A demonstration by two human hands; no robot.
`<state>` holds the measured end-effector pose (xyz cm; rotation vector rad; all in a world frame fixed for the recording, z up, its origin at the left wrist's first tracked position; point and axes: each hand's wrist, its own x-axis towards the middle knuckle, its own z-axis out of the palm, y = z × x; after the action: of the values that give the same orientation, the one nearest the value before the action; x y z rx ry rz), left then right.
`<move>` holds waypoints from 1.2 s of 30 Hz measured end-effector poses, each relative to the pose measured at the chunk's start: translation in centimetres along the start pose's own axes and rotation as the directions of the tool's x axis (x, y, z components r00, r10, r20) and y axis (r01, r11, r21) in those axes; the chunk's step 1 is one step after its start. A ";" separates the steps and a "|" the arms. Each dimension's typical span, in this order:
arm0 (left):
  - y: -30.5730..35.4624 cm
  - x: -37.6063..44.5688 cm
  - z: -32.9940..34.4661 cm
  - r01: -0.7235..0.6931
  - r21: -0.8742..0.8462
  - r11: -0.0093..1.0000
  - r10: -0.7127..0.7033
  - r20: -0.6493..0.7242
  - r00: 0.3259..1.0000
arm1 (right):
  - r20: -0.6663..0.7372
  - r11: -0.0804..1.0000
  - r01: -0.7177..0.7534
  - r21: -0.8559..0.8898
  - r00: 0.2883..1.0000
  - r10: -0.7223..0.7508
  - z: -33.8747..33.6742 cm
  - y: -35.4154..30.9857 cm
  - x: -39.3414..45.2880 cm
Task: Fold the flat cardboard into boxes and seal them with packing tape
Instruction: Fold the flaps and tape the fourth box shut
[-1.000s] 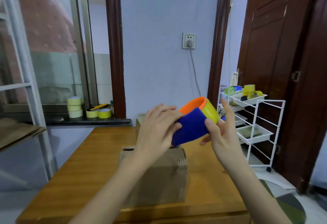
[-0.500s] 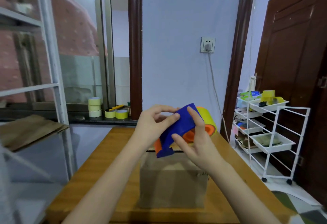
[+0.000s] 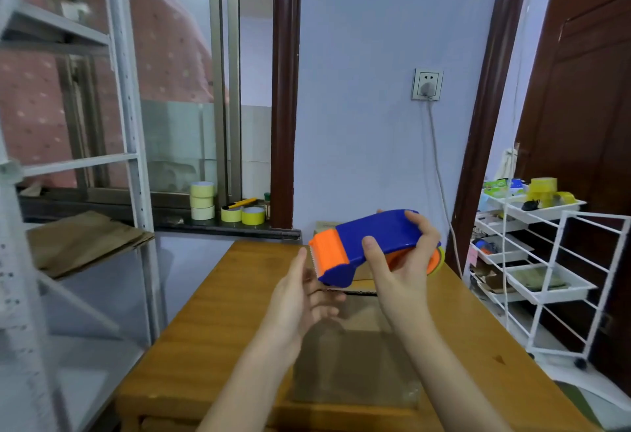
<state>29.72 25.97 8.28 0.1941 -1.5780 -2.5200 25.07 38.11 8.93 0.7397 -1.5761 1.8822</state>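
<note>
My right hand (image 3: 406, 257) grips a blue and orange tape dispenser (image 3: 362, 244) with a yellow tape roll, held above the table with its toothed orange end pointing left. My left hand (image 3: 304, 295) hovers just below and left of that end, fingers relaxed and spread, holding nothing that I can make out. Under both hands a folded cardboard box (image 3: 355, 356) stands on the wooden table (image 3: 211, 329); its top is partly hidden by my arms.
Flat cardboard sheets (image 3: 82, 240) lie on a metal shelf at the left. Tape rolls (image 3: 203, 201) and a yellow knife sit on the window sill. A white wire cart (image 3: 546, 261) with trays stands at the right beside a brown door. A second small box sits behind the dispenser.
The dispenser has been turned so the blue cover faces up and the orange end points left. My left hand has let go of it and dropped below it. The camera view has shifted.
</note>
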 end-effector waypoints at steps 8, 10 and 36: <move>-0.1 -0.3 0.8 -0.058 -0.084 0.995 0.048 -0.117 0.992 | -0.051 1.000 -0.024 0.014 0.998 0.025 0.1 0.2 -0.7; -0.2 -0.2 0.9 -0.057 -0.086 0.995 0.046 -0.126 0.991 | -0.055 1.000 -0.025 0.011 0.998 0.025 0.1 0.2 -0.6; 0.6 4.5 -2.1 -0.209 0.758 0.618 0.474 -0.148 0.868 | -0.179 0.995 -0.100 -0.015 0.979 0.096 2.0 0.3 1.1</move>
<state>25.79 22.99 7.83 0.3448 -2.1139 -1.3573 24.26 36.14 9.85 0.4761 -1.5434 1.9382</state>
